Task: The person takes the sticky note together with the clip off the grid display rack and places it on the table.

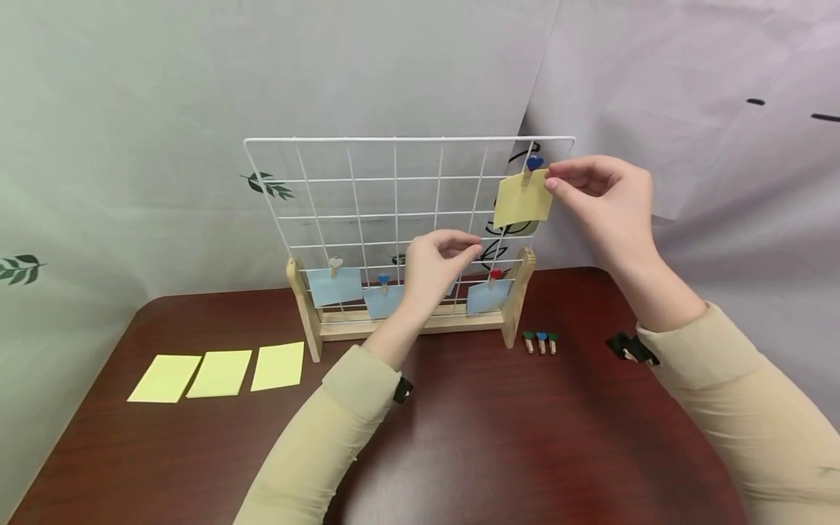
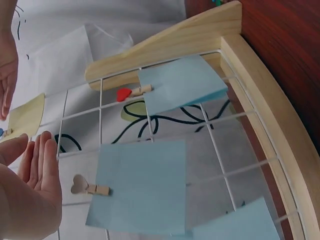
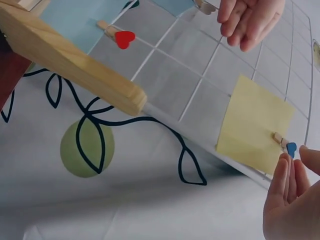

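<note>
My right hand [image 1: 607,197] was up at the top right corner of the white wire grid [image 1: 394,211], its grip narrow, fingertips just touching the edge of the yellow note [image 1: 522,198] that hung there from a blue heart peg [image 1: 534,165]. My left hand [image 1: 436,262] sat lower, in front of the grid's bottom row, fingers relaxed and holding nothing. That row carried blue notes [image 1: 335,286] clipped by heart pegs, 1 of them red [image 1: 495,275]. The grid stood in a wooden stand [image 1: 308,313] on the dark bench [image 1: 472,437]. 3 loose yellow notes [image 1: 219,373] lay at the left, and 3 spare pegs [image 1: 541,341] beside the stand's right foot.
</note>
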A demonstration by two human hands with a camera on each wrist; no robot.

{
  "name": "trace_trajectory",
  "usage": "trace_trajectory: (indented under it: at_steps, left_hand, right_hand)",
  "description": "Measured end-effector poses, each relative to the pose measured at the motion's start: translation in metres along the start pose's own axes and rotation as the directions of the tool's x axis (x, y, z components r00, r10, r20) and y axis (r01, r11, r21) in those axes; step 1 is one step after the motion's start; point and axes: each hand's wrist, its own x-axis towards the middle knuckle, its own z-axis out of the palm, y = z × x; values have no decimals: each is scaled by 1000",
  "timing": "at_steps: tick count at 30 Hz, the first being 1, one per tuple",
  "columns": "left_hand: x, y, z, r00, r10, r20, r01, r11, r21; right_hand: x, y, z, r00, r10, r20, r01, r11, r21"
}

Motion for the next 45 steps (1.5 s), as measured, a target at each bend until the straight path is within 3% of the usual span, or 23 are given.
trace_trajectory:
  at_steps: [16,29,39,45]
  left_hand:
    - [10,6,18,996,4,-86,-5,1000,-10]
    - [11,15,27,991,55,-120,-54,998,17]
    - [15,23,28,992,58,-114,-47,994,98]
    - [19,24,27,992,55,-114,-43,993,107]
  right_hand:
    - [12,-6,9,999,12,-35,-10,998,59]
    - [13,-14,15,997,-68,-24,67,997,-43]
    - [13,-16,17,997,-74,8,74,994,-85]
    - [13,-18,19,994,-108,12,108,980,-168]
